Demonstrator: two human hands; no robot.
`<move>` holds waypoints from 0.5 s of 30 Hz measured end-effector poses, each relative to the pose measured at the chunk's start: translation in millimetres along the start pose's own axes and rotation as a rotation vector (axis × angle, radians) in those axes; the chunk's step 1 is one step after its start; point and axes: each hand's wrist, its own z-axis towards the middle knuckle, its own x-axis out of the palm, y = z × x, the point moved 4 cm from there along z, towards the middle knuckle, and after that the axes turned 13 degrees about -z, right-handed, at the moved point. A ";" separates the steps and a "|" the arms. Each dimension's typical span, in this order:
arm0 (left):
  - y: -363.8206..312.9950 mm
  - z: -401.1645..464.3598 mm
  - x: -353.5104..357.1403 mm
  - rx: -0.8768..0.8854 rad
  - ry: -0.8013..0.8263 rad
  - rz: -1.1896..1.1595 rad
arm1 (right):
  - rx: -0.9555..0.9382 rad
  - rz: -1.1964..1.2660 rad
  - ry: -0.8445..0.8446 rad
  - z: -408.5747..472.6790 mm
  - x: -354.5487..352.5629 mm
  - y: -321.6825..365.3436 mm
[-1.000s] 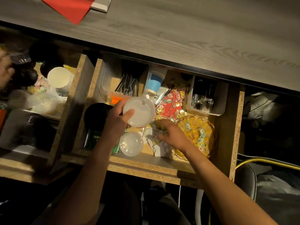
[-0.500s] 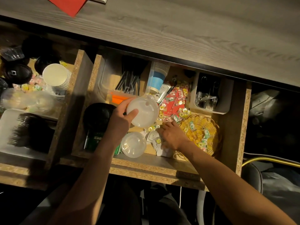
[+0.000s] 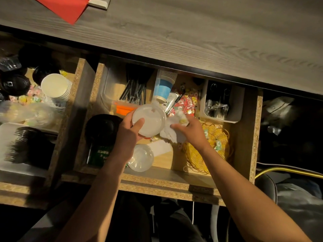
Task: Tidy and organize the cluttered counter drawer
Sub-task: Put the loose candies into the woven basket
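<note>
Grey wood-grain counter across the top, red sheet lying at its far left edge. Below it, open chipboard drawer, pulled out, cluttered. A second drawer sits open to the left.

Main drawer contents: clear tub at the back left holding dark cutlery; white bin at the back right holding clear plastic cutlery; yellow wire basket at the front right with a few wrapped candies in it, right forearm crossing over it. Blue-banded cup stack lies on its side between tub and bin, loose candies scattered beside it. Black round lid front left, partly under the left wrist. Clear dome lid near the front wall, next to the left forearm.

Left drawer: white paper cup stack, black lids, white tray with black forks, plastic bag.

Left hand grips a translucent round lid raised over the drawer middle, thumb on its face. Right hand clutches crumpled white wrappers, just beside that lid, over the basket's near edge.
</note>
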 end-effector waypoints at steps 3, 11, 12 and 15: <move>5.0 4.0 1.8 -0.035 0.019 -0.001 | 0.146 0.172 -0.181 12.9 -20.1 -2.9; 12.6 6.4 19.6 -0.051 0.081 0.131 | 0.246 -0.045 -0.237 12.5 -29.9 -4.7; 12.0 5.6 21.2 -0.032 0.081 0.160 | 0.228 -0.062 -0.296 3.3 -30.4 -2.2; 6.9 5.8 18.8 0.049 0.035 0.200 | 0.042 -0.229 -0.431 -28.8 -27.5 7.8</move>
